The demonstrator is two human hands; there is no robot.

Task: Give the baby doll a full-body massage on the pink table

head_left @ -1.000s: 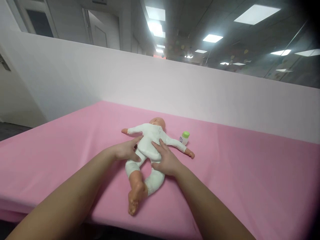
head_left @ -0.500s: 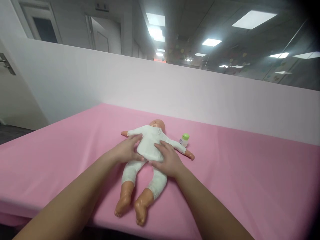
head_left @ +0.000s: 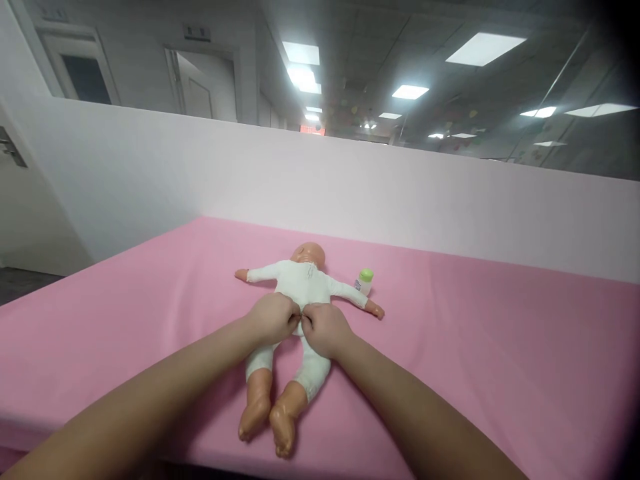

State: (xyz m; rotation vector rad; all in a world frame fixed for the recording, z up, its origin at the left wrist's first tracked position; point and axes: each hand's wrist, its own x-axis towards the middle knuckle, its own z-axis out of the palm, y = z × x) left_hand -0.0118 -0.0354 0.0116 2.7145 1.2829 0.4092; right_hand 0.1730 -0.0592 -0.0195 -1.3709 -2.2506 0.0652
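A baby doll (head_left: 303, 280) with a white cloth body and tan plastic head, hands and feet lies stretched out, its head away from me. Its face does not show. Both arms spread sideways and its feet point toward me. My left hand (head_left: 275, 318) is closed against the left side of its lower torso, fingers curled under. Close beside it, my right hand (head_left: 327, 329) is curled the same way on the right side, and the knuckles nearly meet at the middle. Whether cloth is pinched between the fingers is hidden.
A small bottle (head_left: 365, 283) with a green cap stands just beyond the doll's right-hand arm. Pink sheeting (head_left: 480, 347) covers the table. A low white partition (head_left: 320, 180) runs along its far side, and a door with a handle (head_left: 13, 150) is at far left.
Both hands have gone from spread flat on the doll's torso to curled closed, drawn together at the middle of its lower torso. The view has shifted slightly.
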